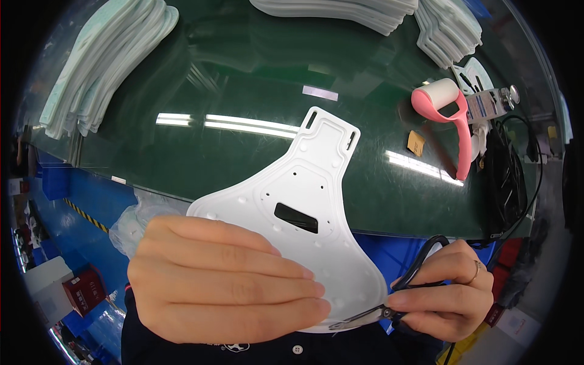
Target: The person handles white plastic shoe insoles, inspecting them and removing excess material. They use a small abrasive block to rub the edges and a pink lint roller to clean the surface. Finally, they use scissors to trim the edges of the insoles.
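Note:
A white molded plastic panel (304,158), narrow at its far end and wide near me, reaches over the table's near edge. It has two slots at the narrow end, several small holes and a four-sided cutout in the middle. My left hand (225,280) grips its wide near part, fingers laid across the top and close together; the thumb is hidden. My right hand (447,295) is closed round the black handles of a pair of scissors (420,271). Their blades point left and lie along the panel's near right rim, close to my left fingertips.
Stacks of pale panels stand at the far left (109,61), far middle (347,13) and far right (449,30) of the dark green table (243,67). On the right are a pink-handled lint roller (462,134), a small tan piece (416,143) and a black bag (506,188).

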Demonstrator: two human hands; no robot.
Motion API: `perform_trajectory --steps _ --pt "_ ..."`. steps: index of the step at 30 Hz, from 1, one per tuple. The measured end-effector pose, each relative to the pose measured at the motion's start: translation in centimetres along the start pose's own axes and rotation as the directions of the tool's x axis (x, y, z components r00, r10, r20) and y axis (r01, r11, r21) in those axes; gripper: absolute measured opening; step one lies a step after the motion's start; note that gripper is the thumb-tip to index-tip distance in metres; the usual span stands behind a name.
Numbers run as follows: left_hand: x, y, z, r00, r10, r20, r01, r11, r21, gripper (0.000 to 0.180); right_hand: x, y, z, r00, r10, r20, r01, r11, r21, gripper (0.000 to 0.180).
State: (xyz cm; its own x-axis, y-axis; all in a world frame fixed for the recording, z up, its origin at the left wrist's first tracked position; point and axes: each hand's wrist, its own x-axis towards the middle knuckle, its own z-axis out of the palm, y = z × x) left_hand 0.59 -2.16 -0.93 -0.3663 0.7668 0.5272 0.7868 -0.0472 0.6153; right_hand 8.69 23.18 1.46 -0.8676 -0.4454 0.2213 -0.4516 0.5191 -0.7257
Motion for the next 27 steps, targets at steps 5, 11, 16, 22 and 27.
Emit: perform_trajectory --steps 5,11,16,22,27 --pt "-0.1 -0.4 0.5 1.000 0.011 -0.021 -0.011 1.000 -0.005 0.007 -0.1 0.0 0.4 0.999 0.044 -0.018 -0.044 0.999 0.011 0.025" --pt "0.1 -0.4 1.0 0.999 0.038 -0.034 -0.037 0.999 0.031 0.008 -0.3 -0.1 0.2 0.997 0.054 0.049 -0.055 0.998 0.006 0.024" --pt "0.0 -0.1 1.4 0.999 0.016 -0.033 -0.015 0.999 0.040 0.007 0.1 -0.3 0.5 0.997 0.050 0.061 -0.050 0.999 0.002 0.024" --pt "-0.3 -0.2 0.6 0.988 -0.156 -0.014 0.153 0.981 -0.118 0.011 -0.4 0.8 -0.1 0.978 0.142 -0.156 -0.124 0.985 0.121 0.030" --pt "0.3 -0.1 0.1 0.961 -0.274 0.047 0.277 0.929 -0.246 0.022 -2.6 2.0 1.0 0.760 0.433 -0.486 -0.357 0.902 0.244 0.032"
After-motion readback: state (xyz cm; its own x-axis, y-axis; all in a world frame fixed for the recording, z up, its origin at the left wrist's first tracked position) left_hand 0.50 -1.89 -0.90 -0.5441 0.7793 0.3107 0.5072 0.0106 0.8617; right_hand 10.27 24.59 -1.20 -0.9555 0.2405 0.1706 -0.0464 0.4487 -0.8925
